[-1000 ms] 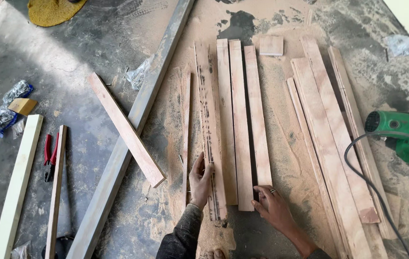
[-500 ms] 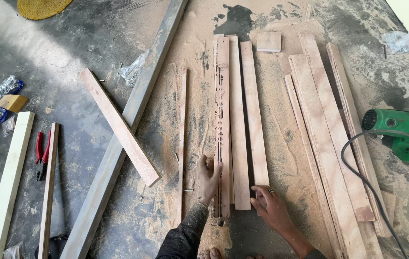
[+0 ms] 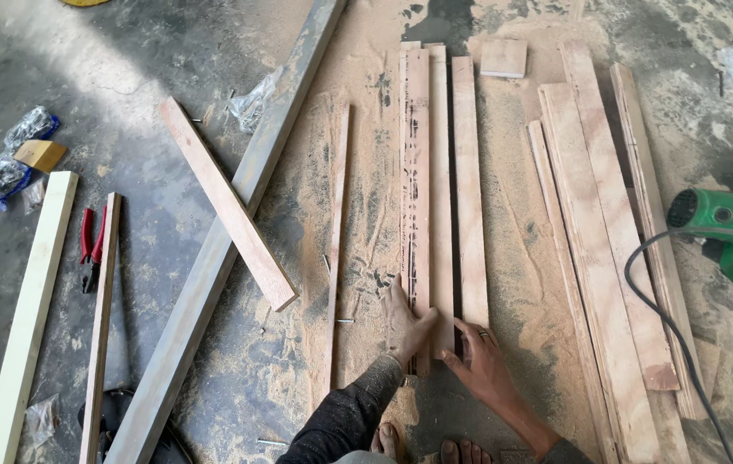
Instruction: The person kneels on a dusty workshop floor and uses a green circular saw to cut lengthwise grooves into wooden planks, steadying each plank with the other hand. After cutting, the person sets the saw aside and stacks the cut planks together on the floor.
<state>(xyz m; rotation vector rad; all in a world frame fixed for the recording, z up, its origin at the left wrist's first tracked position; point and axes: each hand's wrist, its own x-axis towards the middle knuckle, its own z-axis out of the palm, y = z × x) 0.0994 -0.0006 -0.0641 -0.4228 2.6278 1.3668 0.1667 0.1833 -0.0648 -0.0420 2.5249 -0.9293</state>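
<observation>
While sawdust covers the grey floor, the left hand (image 3: 405, 325) lies flat with its fingers spread on the near end of a long thin wooden strip with dark marks (image 3: 416, 189). It is pressing down, not gripping. The right hand (image 3: 480, 365) also lies open and flat, its fingers touching the near ends of two plain light wooden strips (image 3: 455, 180) just beside the marked one. These three strips lie side by side, touching, and run straight away from the person. A skinny wooden stick (image 3: 335, 232) lies a little to the left of them. More wide wooden boards (image 3: 594, 241) lie to the right, and a green power saw (image 3: 727, 232) with a black cord (image 3: 654, 318) sits past those. Far to the left, red pliers (image 3: 89, 249) lie between a pale wooden beam (image 3: 31, 309) and another thin stick. A small square wooden block (image 3: 503, 58) lies at the far end.
</observation>
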